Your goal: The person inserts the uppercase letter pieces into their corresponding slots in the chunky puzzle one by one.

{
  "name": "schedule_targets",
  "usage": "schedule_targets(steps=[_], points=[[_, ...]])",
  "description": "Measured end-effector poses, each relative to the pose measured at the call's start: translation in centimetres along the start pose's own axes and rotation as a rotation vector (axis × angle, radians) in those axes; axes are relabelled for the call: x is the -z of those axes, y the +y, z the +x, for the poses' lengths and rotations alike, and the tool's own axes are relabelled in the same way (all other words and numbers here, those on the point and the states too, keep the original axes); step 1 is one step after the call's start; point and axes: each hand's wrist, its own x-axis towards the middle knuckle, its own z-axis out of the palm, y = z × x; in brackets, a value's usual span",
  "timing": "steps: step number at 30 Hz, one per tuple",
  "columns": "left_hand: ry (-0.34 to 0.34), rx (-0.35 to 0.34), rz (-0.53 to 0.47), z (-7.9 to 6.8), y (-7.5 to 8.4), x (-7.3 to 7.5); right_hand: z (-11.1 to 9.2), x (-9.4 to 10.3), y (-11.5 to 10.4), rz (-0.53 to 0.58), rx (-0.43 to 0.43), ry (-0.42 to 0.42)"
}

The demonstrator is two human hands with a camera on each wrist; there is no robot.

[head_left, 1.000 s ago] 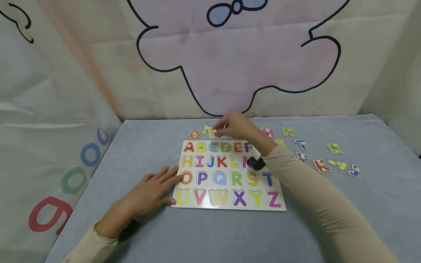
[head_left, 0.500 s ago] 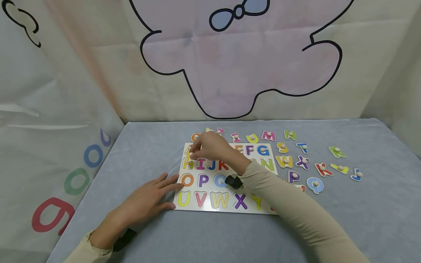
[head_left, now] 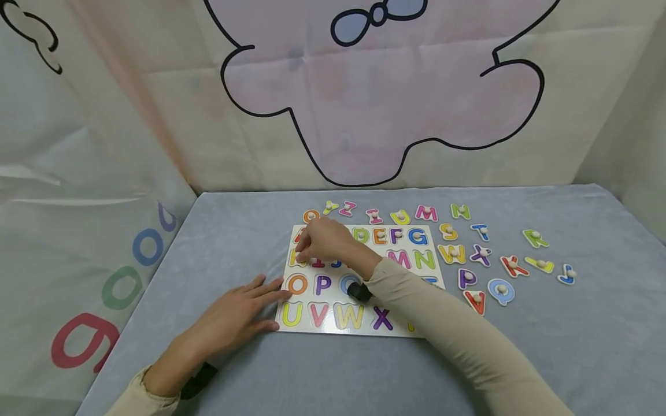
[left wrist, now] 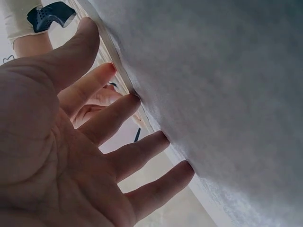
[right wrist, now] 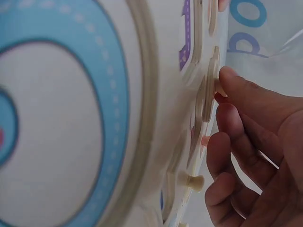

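Note:
A white alphabet puzzle board [head_left: 309, 296] with coloured letter slots lies on the table. My left hand [head_left: 236, 315] rests at its left edge, fingers straight and spread; in the left wrist view the fingertips [left wrist: 161, 139] are along the edge. Over the left end of the second row, my right hand [head_left: 328, 240] pinches the small peg [right wrist: 219, 88] of a letter piece [right wrist: 209, 94] between thumb and forefinger. The piece is at the H slot, mostly hidden by the hand in the head view. Pegged letters D [head_left: 361, 234], E, F and G [head_left: 418, 236] sit in the top row.
Loose pegged letters lie behind the board, among them O [head_left: 311, 215], Y [head_left: 330, 207] and Z [head_left: 347, 208]. Several more lie to the right, including W [head_left: 451, 253], Q [head_left: 501, 292], V [head_left: 475, 301] and K [head_left: 514, 266]. A printed curtain stands behind the table.
From behind the board, my right hand has brought a yellow letter piece left and nearer, lowering it at the second row's left end. My left hand stays at the board's edge.

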Motion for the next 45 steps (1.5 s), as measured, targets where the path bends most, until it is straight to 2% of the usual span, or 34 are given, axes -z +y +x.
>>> schedule_targets(steps=[8, 13, 19, 25, 29, 32, 38, 43, 45], points=[[0.025, -0.019, 0.011, -0.1, -0.1, 0.1, 0.4, -0.2, -0.1, -0.043, -0.006, -0.011], [0.016, -0.001, -0.010, 0.0, -0.2, 0.1, 0.3, -0.2, 0.0, -0.050, 0.010, -0.012], [-0.016, 0.024, -0.023, 0.4, -0.2, 0.0, -1.2, 1.2, 0.5, -0.042, 0.041, -0.028], [-0.039, 0.035, -0.003, 1.1, 0.0, 0.3, -4.8, 4.8, 1.8, 0.023, 0.099, 0.064], [-0.063, 0.056, -0.004, 1.5, 0.2, 0.6, -8.0, 6.5, 3.2, 0.067, 0.091, 0.125], [-0.078, 0.069, -0.019, 1.6, 0.3, 0.6, -10.7, 7.4, 4.7, 0.105, 0.062, 0.176], [-0.081, 0.083, -0.016, 1.5, 0.4, 0.5, -14.9, 9.4, 8.7, 0.104, 0.004, 0.281], [-0.056, 0.071, -0.018, 1.3, 0.5, 0.4, -17.3, 11.6, 11.8, 0.126, -0.113, 0.381], [-0.043, 0.067, -0.017, 1.2, 0.5, 0.4, -17.7, 12.2, 12.6, 0.134, -0.125, 0.410]])
